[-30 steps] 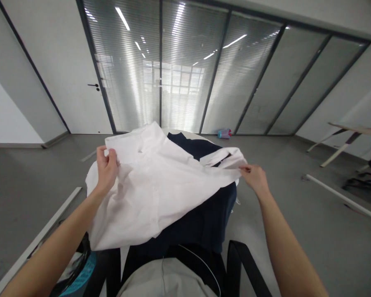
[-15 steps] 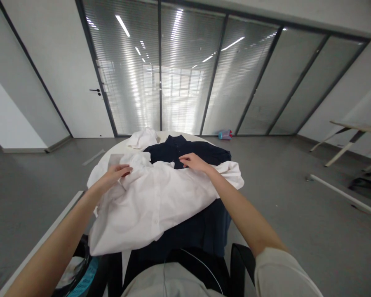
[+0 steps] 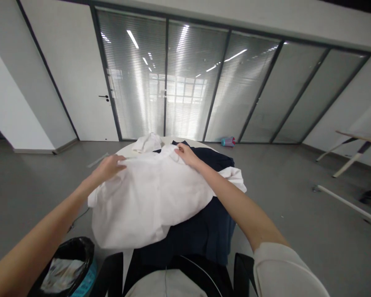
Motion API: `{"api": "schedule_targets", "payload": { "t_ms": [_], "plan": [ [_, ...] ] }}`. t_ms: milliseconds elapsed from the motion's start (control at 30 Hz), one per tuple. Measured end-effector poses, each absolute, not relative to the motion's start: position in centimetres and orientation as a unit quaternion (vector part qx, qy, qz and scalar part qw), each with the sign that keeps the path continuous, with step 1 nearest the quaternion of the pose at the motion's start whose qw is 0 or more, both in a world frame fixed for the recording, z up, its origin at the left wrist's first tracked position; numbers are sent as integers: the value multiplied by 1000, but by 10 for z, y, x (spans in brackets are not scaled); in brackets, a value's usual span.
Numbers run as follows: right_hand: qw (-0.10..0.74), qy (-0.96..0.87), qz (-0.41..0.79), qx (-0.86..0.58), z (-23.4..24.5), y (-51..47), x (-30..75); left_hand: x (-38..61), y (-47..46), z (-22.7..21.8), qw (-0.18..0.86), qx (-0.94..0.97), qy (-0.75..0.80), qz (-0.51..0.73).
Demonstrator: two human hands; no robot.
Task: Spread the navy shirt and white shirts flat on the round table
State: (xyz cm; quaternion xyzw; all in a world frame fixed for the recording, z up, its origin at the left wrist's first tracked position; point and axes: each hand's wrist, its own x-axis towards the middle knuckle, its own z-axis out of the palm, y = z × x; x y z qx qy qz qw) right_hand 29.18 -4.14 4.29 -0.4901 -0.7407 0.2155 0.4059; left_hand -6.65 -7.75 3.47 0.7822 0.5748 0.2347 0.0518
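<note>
A white button-up shirt (image 3: 145, 194) is spread over the near part of a round table, its lower part hanging over the near edge. My left hand (image 3: 111, 166) pinches it at the upper left, near the shoulder. Beside the collar, my right hand (image 3: 185, 154) is closed on the shirt's upper edge. Between the hands that edge is lifted and drawn fairly straight. Beneath and behind it lies a dark navy garment (image 3: 212, 159), partly covered. One white sleeve (image 3: 235, 177) sticks out past my right forearm.
A crumpled white cloth (image 3: 147, 142) lies on the far side of the table (image 3: 181, 139). At lower left stands a blue bin (image 3: 88, 280) with a black liner and rubbish inside. Black chair armrests (image 3: 111, 270) flank me. A pink and blue object (image 3: 228, 142) sits by the glass wall.
Both hands have closed on the white shirt and raised its upper edge. The collar now covers more of the navy garment. My view has shifted slightly, showing more of the bin.
</note>
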Motion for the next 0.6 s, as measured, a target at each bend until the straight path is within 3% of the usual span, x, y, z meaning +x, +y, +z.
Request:
{"api": "schedule_targets", "payload": {
  "t_ms": [100,200,367,600],
  "plan": [
    [453,-735,90,-496,93,-38,289,-48,-86,88,-112,727,607,300],
    [473,-724,-81,-495,153,-46,299,-36,-89,138,-184,690,617,331],
    [422,-678,-282,-531,227,-73,328,-34,-72,185,-110,722,609,311],
    [372,-624,-360,-585,245,-91,363,-19,-74,201,-10,757,536,374]
  ]
}}
